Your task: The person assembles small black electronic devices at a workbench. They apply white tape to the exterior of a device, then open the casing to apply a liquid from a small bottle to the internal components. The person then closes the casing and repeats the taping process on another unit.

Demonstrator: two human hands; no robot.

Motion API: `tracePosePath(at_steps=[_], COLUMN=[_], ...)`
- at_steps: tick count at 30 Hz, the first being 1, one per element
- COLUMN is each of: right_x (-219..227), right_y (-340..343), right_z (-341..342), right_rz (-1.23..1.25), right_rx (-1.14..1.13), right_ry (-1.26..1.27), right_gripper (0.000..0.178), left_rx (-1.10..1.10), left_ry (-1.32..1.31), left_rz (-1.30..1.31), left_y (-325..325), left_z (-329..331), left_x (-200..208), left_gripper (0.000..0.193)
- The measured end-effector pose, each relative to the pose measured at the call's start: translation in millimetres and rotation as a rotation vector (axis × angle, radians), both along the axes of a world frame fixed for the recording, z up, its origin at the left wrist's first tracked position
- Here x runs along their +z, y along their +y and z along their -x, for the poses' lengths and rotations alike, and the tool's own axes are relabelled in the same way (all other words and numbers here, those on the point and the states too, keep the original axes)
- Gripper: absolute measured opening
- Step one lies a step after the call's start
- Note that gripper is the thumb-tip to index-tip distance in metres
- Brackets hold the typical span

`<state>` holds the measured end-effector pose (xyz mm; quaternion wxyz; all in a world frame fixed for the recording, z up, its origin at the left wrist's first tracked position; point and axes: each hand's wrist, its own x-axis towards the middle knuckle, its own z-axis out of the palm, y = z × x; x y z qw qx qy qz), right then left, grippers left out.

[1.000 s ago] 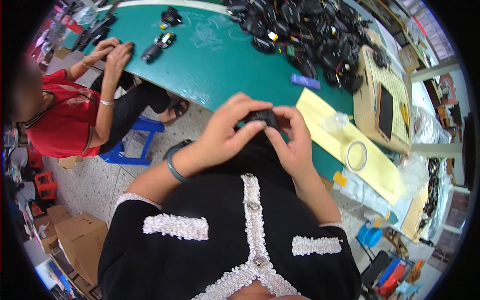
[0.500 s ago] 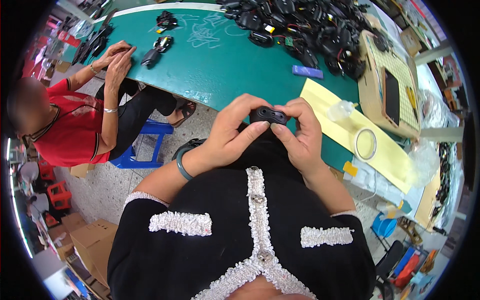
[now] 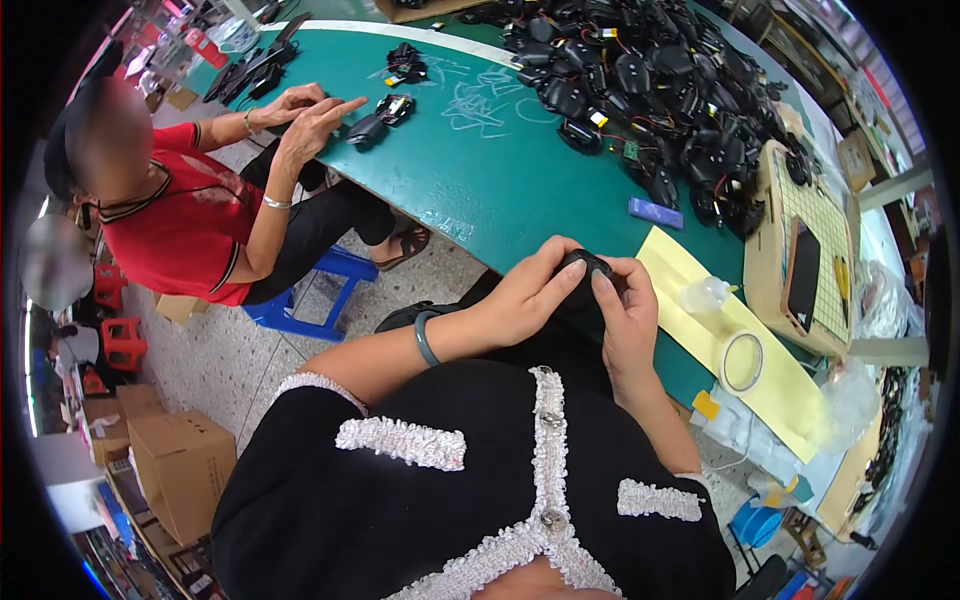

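Observation:
A small rounded black plastic housing [image 3: 588,264] is held between my two hands, just off the table's near edge. My left hand [image 3: 530,298] grips it from the left, thumb pressed along its near side. From the other side my right hand [image 3: 630,308] closes on it, its thumb next to the left thumb. Fingers cover much of the housing, so its exact kind cannot be made out. Beyond my hands lies a yellow sheet [image 3: 683,262] with a small clear bottle [image 3: 706,294] and a tape roll [image 3: 741,361] on it.
A big pile of black device parts [image 3: 640,75] with wires covers the green table's [image 3: 450,185] far right. A purple box [image 3: 656,213] lies before it. At right stands a beige case [image 3: 800,265] with a phone [image 3: 803,275]. A co-worker in red [image 3: 185,215] sits left.
The view has shifted, so the scene sits farther right and lower. The housing has turned in my hands; its face with holes no longer shows. The co-worker's hands have moved slightly.

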<state>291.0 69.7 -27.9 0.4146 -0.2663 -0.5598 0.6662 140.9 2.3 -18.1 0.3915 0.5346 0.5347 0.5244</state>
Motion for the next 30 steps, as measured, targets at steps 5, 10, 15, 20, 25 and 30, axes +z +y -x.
tracePosePath(at_steps=[5, 10, 15, 20, 25, 30], right_x=[-8.0, -14.6, -18.4, -19.2, -18.1, -20.8], right_y=[8.1, 5.4, 6.4, 5.5, 5.9, 4.3], right_z=[-8.7, -3.3, -0.8, 1.1, 3.9, 2.4], right_rz=[0.031, 0.012, -0.019, -0.009, 0.031, -0.006], right_rx=[0.123, 0.063, 0.016, -0.044, -0.020, -0.015], right_ry=[-0.059, 0.019, 0.033, 0.057, 0.059, 0.036], right_gripper=[0.015, 0.014, 0.013, 0.013, 0.015, 0.012], left_rx=[0.004, -0.030, 0.001, -0.074, -0.120, -0.078], left_ry=[0.139, 0.139, 0.099, 0.035, 0.082, 0.063], left_rz=[-0.034, -0.006, -0.097, -0.083, -0.067, -0.035], left_y=[2.5, 9.5, 16.1, 20.4, 13.7, 5.3], left_z=[-0.2, 1.0, -2.9, 4.2, 10.6, 7.7], left_x=[-5.6, -7.6, -18.8, -17.3, -16.0, -15.0], left_gripper=[0.024, 0.023, 0.022, 0.027, 0.041, 0.039])
